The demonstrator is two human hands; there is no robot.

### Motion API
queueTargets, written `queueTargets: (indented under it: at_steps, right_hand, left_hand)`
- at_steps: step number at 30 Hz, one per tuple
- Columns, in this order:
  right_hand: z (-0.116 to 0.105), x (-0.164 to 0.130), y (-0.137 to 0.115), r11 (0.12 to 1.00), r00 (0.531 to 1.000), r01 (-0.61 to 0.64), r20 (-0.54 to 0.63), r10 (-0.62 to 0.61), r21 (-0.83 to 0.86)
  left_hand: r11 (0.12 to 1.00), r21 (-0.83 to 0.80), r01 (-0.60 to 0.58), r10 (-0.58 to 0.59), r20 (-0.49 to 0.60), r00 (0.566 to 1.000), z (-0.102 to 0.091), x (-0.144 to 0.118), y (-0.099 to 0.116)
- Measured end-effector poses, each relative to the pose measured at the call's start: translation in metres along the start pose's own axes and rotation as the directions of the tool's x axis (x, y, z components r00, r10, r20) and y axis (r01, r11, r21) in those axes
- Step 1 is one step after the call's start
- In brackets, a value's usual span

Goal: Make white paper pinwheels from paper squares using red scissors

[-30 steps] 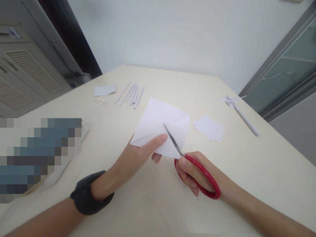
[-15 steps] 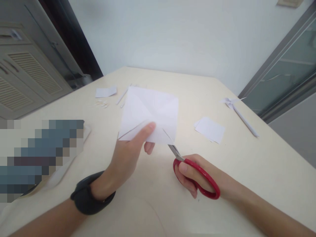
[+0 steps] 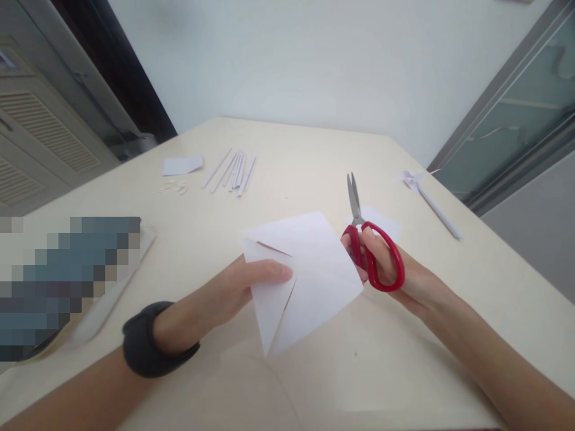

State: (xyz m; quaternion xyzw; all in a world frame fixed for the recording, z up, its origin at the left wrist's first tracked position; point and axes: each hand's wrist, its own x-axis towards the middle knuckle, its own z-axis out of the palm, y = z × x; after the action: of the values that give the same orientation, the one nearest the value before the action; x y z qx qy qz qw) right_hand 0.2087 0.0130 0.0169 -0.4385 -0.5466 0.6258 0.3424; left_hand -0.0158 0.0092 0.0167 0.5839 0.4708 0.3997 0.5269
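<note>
A square sheet of white paper [image 3: 314, 257] is tilted above the table, with two slits running from its left and lower corners toward the middle. My left hand [image 3: 238, 284] grips it, thumb on top between the slits and the other fingers hidden beneath. Red-handled scissors [image 3: 390, 269] are in my right hand [image 3: 381, 254], blades slightly apart and pointing away from me. The fingers of that hand are at the paper's right edge; whether they touch it I cannot tell. Behind the scissors lie white paper pieces [image 3: 380, 220], partly covered.
Several thin white paper sticks [image 3: 238, 172] lie at the back of the table [image 3: 314, 161], beside a folded paper [image 3: 183, 164] and small pale bits [image 3: 175, 187]. A paper pinwheel [image 3: 435, 206] rests at right. A pixelated object [image 3: 67, 281] occupies the left.
The paper has turned and come lower and nearer, showing both slits. My right hand has lifted the scissors away from its edge, and the blades now point up and away.
</note>
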Motion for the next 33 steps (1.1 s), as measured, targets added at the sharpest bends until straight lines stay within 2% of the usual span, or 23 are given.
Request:
queueTargets:
  at_steps: [2,3,4,7,11,13,16,18,20,22,24,27,30,32,33]
  right_hand:
    - [0.001,-0.001,-0.003,1.0,0.999,-0.023,0.032,0.023,-0.007]
    - [0.002,-0.001,-0.004,0.999,0.998,-0.037,0.051,0.037,-0.005]
    - [0.003,-0.002,-0.004,0.999,0.996,-0.049,0.068,0.05,-0.005]
    - [0.007,-0.003,0.0,0.998,0.995,-0.064,0.075,0.065,-0.013]
    - [0.007,-0.003,0.005,1.0,1.0,-0.016,0.001,0.016,0.017]
    - [0.005,-0.002,0.006,0.999,0.998,0.033,-0.045,-0.032,0.028]
    - [0.004,-0.003,0.006,0.993,0.986,0.119,-0.12,-0.116,0.019]
    - [0.005,-0.003,0.006,0.986,0.971,0.168,-0.172,-0.163,0.011]
    - [0.007,-0.003,0.005,0.98,0.957,0.2,-0.216,-0.193,0.012]
    - [0.009,-0.003,0.003,0.974,0.943,0.227,-0.251,-0.216,0.017]
    - [0.009,-0.004,0.002,0.967,0.928,0.256,-0.283,-0.242,0.012]
    - [0.01,-0.004,0.001,0.957,0.91,0.29,-0.309,-0.278,-0.007]
    - [0.015,-0.004,0.005,0.959,0.918,0.283,-0.282,-0.277,-0.019]
    - [0.02,-0.004,0.008,0.968,0.94,0.248,-0.228,-0.252,-0.043]
    - [0.023,-0.004,0.009,0.971,0.952,0.228,-0.193,-0.237,-0.065]
  left_hand:
    - [0.968,-0.18,0.174,-0.138,0.197,0.971,-0.001,0.0,-0.004]
    - [0.939,-0.243,0.242,-0.175,0.267,0.948,-0.001,0.0,-0.006]
    - [0.92,-0.279,0.275,-0.191,0.291,0.937,-0.001,0.0,-0.006]
    - [0.887,-0.376,0.267,-0.175,0.261,0.949,0.002,0.002,-0.002]
    - [0.878,-0.468,0.104,-0.042,0.141,0.989,0.003,0.004,0.006]
    - [0.902,-0.43,0.026,0.038,0.14,0.989,0.002,0.006,0.007]
    - [0.942,-0.335,-0.031,0.122,0.253,0.96,0.001,0.007,0.003]
    - [0.963,-0.265,-0.053,0.137,0.31,0.941,0.005,0.006,-0.001]
    - [0.979,-0.197,-0.059,0.117,0.3,0.947,0.01,0.005,-0.003]
    - [0.986,-0.162,-0.039,0.079,0.244,0.967,0.015,0.004,-0.004]
    - [0.99,-0.143,-0.013,0.049,0.249,0.967,0.019,0.005,-0.004]
    - [0.994,-0.095,0.056,-0.013,0.404,0.915,0.022,0.005,-0.004]
    - [0.994,-0.016,0.107,-0.083,0.522,0.849,0.024,0.002,-0.006]
    - [0.993,0.078,0.091,-0.119,0.517,0.848,0.026,0.0,-0.007]
    - [0.987,0.136,0.083,-0.138,0.471,0.871,0.027,-0.001,-0.007]
